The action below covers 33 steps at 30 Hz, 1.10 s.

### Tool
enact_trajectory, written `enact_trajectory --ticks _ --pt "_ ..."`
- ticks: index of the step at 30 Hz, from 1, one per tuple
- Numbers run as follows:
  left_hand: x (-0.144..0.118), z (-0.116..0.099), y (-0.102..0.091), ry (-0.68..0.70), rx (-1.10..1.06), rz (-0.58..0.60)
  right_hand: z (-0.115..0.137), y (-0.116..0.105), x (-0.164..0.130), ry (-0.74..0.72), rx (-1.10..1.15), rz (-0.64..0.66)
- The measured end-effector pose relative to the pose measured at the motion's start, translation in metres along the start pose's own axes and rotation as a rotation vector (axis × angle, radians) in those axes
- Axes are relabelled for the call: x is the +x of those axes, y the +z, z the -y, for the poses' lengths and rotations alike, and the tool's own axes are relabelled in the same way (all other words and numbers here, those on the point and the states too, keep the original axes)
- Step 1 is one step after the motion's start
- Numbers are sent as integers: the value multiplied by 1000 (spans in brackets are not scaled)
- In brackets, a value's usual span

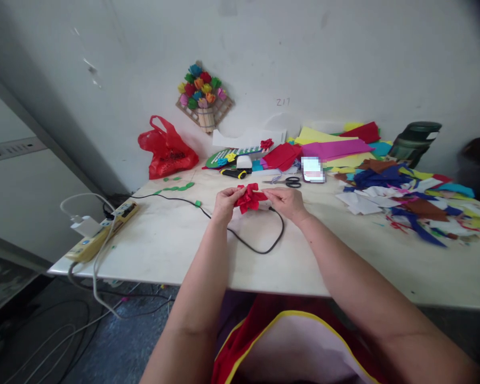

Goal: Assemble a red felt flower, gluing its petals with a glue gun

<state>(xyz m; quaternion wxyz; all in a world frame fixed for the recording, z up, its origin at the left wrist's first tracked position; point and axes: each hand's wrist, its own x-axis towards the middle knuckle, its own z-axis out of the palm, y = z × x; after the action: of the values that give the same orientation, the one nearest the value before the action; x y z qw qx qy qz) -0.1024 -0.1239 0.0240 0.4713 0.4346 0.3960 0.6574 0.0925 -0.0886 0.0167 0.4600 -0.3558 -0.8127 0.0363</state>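
On the wall [344, 64] above the middle of the frame, a faint handwritten "217" can be read; the dark print on the red plastic bag [166, 149] at upper left is too small to read.

The red paper flower [249, 198] sits just above the centre of the frame, held over the white table [168, 240]. It is a crumpled cluster of bright red paper, with folded petals jutting up and outward and no clear stem visible. Its long axis runs roughly left to right across the frame, between the two hands, tilted slightly down toward the left.

The left hand [225, 202] pinches the flower's left edge, fingers curled together. The right hand [287, 201] pinches the right edge, thumb and fingertips closed on the paper.

A black cable [260, 248] loops on the table just below the hands. Scissors [288, 182] lie just above the right hand. Coloured paper scraps [408, 200] spread over the right of the frame, and a yellow power strip [104, 229] lies at the table's left edge.
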Motion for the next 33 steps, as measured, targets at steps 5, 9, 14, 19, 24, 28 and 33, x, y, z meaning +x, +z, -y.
enact_trajectory --ticks 5,9,14,19,24,28,33 --pt "3 2 -3 16 -23 -65 -2 -3 0 42 0 12" --pt "4 2 -3 29 -32 -116 -7 -6 1 96 -25 31" --pt "6 2 -4 41 -42 -167 -24 -4 4 316 -157 55" --pt "5 2 -3 52 -13 -173 -46 -1 3 512 -385 163" --pt "3 -1 1 91 6 -221 -59 1 -2 522 -511 221" --pt "5 -1 -1 117 24 -268 -52 3 -3 404 -534 155" --pt "10 4 -6 146 50 -316 -19 10 -2 185 -415 188"
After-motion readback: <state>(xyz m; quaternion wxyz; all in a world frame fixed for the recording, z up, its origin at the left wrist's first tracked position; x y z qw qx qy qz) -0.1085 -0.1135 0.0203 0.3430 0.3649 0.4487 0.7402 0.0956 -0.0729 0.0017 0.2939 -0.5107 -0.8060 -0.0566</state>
